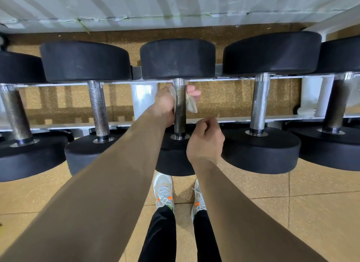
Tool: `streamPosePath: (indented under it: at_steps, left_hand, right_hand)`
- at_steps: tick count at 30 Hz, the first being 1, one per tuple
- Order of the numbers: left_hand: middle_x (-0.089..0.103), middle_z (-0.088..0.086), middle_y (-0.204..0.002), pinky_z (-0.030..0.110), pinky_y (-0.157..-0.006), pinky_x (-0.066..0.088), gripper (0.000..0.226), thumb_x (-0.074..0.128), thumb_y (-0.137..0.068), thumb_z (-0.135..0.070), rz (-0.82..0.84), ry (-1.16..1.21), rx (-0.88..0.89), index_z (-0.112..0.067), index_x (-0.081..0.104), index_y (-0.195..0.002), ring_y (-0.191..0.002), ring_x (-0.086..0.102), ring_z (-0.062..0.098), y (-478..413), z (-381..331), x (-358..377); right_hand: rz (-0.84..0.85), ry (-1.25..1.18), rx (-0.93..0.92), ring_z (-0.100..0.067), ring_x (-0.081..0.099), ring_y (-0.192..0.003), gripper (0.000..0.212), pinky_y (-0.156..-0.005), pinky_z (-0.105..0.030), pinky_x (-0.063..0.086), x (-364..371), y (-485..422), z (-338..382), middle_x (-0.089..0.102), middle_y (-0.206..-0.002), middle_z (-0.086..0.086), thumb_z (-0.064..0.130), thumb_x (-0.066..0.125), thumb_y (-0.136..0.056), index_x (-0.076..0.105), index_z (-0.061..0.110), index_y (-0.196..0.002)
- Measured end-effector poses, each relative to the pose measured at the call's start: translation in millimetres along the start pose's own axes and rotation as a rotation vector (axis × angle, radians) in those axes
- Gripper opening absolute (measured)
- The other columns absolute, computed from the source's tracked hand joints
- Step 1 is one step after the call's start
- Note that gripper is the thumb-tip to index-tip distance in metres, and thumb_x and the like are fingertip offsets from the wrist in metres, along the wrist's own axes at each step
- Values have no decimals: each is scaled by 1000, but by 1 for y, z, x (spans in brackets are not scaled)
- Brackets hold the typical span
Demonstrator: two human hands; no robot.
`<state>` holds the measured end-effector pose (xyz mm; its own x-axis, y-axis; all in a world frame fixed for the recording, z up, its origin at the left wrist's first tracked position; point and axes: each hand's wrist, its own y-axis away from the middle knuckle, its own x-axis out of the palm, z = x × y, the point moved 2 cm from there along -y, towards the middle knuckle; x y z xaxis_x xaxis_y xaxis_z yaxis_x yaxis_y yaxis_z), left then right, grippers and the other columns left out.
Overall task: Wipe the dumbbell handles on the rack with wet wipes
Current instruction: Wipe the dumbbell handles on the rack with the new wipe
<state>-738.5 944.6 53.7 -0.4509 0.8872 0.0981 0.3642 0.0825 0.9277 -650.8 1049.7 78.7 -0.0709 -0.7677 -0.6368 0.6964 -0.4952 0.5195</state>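
Several black dumbbells lie across a white rack. My left hand reaches under the upper part of the middle dumbbell's knurled handle, its fingertips showing on the handle's right side. It holds a pale wet wipe wrapped round the handle from behind, with a corner hanging to the right. My right hand hovers above the near end of that dumbbell, fingers curled into a loose fist with nothing seen in it. The handle to the right looks bright silver; the one to the left looks darker.
Black dumbbell heads jut toward me at knee height. My shoes stand on the tan speckled floor just under the rack. A white corrugated wall runs behind. White crumpled material lies beside the rack post at right.
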Motion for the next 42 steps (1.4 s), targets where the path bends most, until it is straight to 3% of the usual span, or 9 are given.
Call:
streamPosePath:
  at_steps: [8, 14, 17, 21, 25, 28, 32, 37, 42]
  left_hand:
    - [65, 18, -102, 31, -77, 45, 39, 37, -109, -23, -125, -1040, 175, -3, 59, -84, -96, 60, 33, 56, 11, -32]
    - [38, -1, -59, 19, -44, 23, 42, 55, -104, -28, 4, -889, 355, -5, 56, -69, -49, 31, 10, 98, 24, -45]
    - [60, -6, -71, 17, -60, 38, 5, 66, -96, -20, -29, -783, 384, -18, 71, -94, -62, 50, 6, 114, 24, -39]
    - [67, -6, -77, 29, -70, 46, 23, 66, -91, -11, -26, -723, 385, -32, 74, -85, -73, 57, 15, 138, 18, -28]
    - [69, -3, -76, 18, -58, 46, 18, 63, -95, -13, -6, -824, 454, -28, 71, -103, -68, 60, 14, 165, 9, 3]
    - [65, -7, -77, 20, -61, 50, 23, 66, -96, -16, 25, -804, 481, -24, 61, -116, -63, 63, 13, 186, 4, 28]
    - [62, -9, -86, 33, -78, 56, 26, 68, -97, -23, 109, -878, 562, -20, 56, -119, -75, 67, 21, 217, 8, 55]
    - [62, -16, -106, 8, -70, 38, 9, 58, -101, -28, 192, -922, 647, -25, 65, -107, -90, 56, -2, 254, 14, 83]
    - [71, -6, -101, 30, -76, 50, 4, 68, -95, -39, 268, -929, 635, -35, 67, -96, -92, 65, 14, 293, 21, 104]
  right_hand:
    - [23, -20, 9, -34, 59, -80, 29, -74, -49, 53, -3, 2, 3, 63, -80, -5, 37, 30, -83, 55, 24, -83]
    - [44, -8, 30, -37, 59, -85, 33, -70, -42, 46, -6, 5, 11, 66, -90, -12, 39, 28, -82, 54, 18, -85]
    - [101, -23, 48, -39, 60, -101, 38, -85, -47, 50, -15, 11, 17, 69, -108, -13, 41, 30, -85, 58, 19, -98]
    - [295, -269, 197, -37, 56, -123, 57, -109, -51, 42, -35, 10, 20, 61, -132, -17, 49, 35, -93, 64, 13, -126]
    - [350, -619, 343, -20, 69, -91, 61, -92, -38, 53, -98, 22, 41, 75, -88, -1, 58, 29, -106, 74, 19, -94]
    - [456, -685, 289, -20, 70, -101, 58, -91, -37, 52, -141, 25, 49, 78, -99, 1, 68, 30, -101, 76, 31, -98]
    - [516, -591, 180, -7, 67, -82, 5, -77, -27, 53, -193, 33, 60, 71, -92, 7, 33, 65, -98, 68, 34, -102]
    - [460, -644, 153, -15, 66, -82, 49, -71, -26, 57, -245, 37, 57, 66, -103, -6, 3, 62, -85, 62, 16, -132]
    - [370, -427, 63, -8, 67, -73, 21, -67, -21, 56, -304, 50, 68, 72, -86, 2, 12, 65, -95, 77, 8, -112]
